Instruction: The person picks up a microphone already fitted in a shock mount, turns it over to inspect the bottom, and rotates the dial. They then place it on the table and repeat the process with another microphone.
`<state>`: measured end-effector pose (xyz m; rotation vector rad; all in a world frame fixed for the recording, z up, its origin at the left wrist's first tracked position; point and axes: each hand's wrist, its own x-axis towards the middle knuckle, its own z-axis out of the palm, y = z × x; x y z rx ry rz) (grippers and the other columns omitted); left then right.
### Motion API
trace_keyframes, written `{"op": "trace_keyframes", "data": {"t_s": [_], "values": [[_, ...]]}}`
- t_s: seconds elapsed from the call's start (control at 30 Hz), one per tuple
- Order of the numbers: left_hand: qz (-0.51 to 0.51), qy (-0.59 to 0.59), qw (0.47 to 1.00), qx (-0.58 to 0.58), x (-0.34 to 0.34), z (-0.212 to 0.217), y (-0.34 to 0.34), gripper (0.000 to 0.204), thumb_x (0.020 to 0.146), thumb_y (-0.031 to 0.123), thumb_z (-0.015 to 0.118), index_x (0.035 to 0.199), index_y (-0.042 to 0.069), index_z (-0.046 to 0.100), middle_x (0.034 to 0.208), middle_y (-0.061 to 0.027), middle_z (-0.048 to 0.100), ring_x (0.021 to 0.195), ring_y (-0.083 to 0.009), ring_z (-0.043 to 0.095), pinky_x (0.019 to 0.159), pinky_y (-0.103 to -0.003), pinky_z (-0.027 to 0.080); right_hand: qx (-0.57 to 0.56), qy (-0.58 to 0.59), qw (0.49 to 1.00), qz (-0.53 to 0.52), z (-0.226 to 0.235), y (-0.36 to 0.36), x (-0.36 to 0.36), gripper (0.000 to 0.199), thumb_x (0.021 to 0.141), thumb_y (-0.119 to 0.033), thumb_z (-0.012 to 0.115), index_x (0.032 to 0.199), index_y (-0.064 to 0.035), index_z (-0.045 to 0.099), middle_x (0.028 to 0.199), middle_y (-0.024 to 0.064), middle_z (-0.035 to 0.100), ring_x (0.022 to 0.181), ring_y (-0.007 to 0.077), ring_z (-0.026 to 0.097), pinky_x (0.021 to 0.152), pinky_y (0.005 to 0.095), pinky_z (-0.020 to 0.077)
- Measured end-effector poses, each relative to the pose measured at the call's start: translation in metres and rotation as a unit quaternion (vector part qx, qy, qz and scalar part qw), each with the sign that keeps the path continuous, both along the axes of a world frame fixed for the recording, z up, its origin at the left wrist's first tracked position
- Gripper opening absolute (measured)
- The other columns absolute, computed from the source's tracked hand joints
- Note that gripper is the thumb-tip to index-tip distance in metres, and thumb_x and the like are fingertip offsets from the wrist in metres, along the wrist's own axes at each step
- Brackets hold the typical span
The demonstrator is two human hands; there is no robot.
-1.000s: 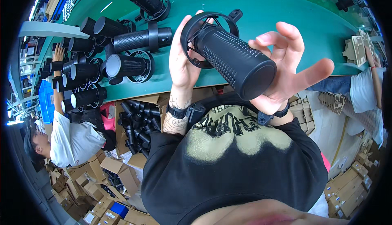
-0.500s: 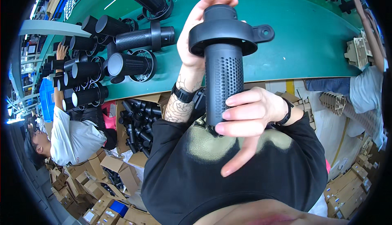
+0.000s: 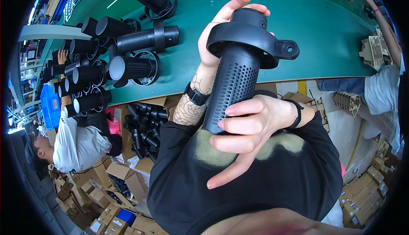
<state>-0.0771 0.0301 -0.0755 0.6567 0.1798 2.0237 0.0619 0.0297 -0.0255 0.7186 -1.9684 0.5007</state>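
A black perforated cylinder [image 3: 234,79] with a wide ring collar and a small holed tab is held up before my chest, leaning a little, its upper end to the right. My left hand [image 3: 209,41] is behind the collar and upper end, with fingertips showing past the top; the rest of its grip is hidden. On the lower part of the body lie the fingers of my right hand [image 3: 255,122], its thumb stretched out below. Several similar black cylinders with rings [image 3: 136,69] lie and stand on the green table [image 3: 315,34] to the left.
An open carton of black tubular parts [image 3: 147,128] stands below the table edge. At the left a person in a white shirt [image 3: 79,143] reaches toward the cylinders. Another person's arm [image 3: 385,32] reaches over the table at the right. Cardboard boxes [image 3: 360,196] are stacked on the floor.
The cylinder has tilted, its collar end shifting right and its lower end left. Both my hands have moved with it. The person's arm at the far right has shifted.
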Motion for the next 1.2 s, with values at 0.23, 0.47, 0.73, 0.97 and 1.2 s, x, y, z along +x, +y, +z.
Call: {"op": "trace_keyframes", "data": {"t_s": [0.23,0.47,0.73,0.97,1.2], "values": [[-0.024,0.007,0.998,0.05,-0.012,0.005,-0.003,0.061,0.088,0.035,0.057,0.129,-0.005,0.038,0.125,-0.029,0.048,0.112,-0.0394,0.054,0.087,-0.055,0.053,0.067,-0.004,0.997,-0.03,0.001,0.006,0.003,0.053,0.081,-0.015,0.06,0.123,-0.0459,0.053,0.103,-0.0075,0.049,0.093,0.0118,0.043,0.09,0.0323,0.0397],[0.1,0.069,0.986,-0.117,0.003,-0.005,-0.046,0.056,0.088,0.026,0.057,0.131,-0.005,0.039,0.126,-0.024,0.051,0.108,-0.0324,0.059,0.087,-0.044,0.054,-0.303,0.056,0.95,-0.04,0.015,0.074,0.011,0.051,0.078,-0.033,0.073,0.125,-0.0238,0.055,0.109,0.0073,0.057,0.098,0.0203,0.053,0.092,0.0363,0.0448],[0.009,0.091,0.984,-0.15,0.043,0.005,-0.078,0.052,0.071,-0.013,0.071,0.115,-0.003,0.045,0.119,-0.019,0.055,0.095,-0.0235,0.066,0.081,-0.032,0.057,-0.768,-0.192,0.514,0.33,0.01,0.104,-0.02,0.047,0.088,-0.03,0.061,0.125,-0.0034,0.049,0.106,0.0133,0.061,0.092,0.0189,0.062,0.077,0.0302,0.0536],[0.133,0.127,0.959,-0.216,0.052,0.023,-0.086,0.047,0.069,-0.013,0.075,0.104,-0.002,0.046,0.104,-0.0157,0.061,0.09,-0.022,0.068,0.077,-0.03,0.057,-0.844,-0.205,0.472,0.151,-0.016,0.1,-0.049,0.052,0.092,-0.038,0.053,0.128,-0.001,0.045,0.11,0.0172,0.06,0.092,0.0202,0.063,0.077,0.032,0.0557],[0.246,0.24,0.911,-0.228,0.056,0.036,-0.091,0.049,0.067,-0.012,0.078,0.105,-0.002,0.048,0.098,-0.0162,0.064,0.086,-0.0204,0.068,0.074,-0.029,0.057,-0.828,-0.268,0.444,0.212,-0.052,0.11,-0.046,0.053,0.093,-0.044,0.051,0.122,0.0012,0.05,0.105,0.0139,0.062,0.087,0.0189,0.064,0.074,0.0297,0.0565]]}}
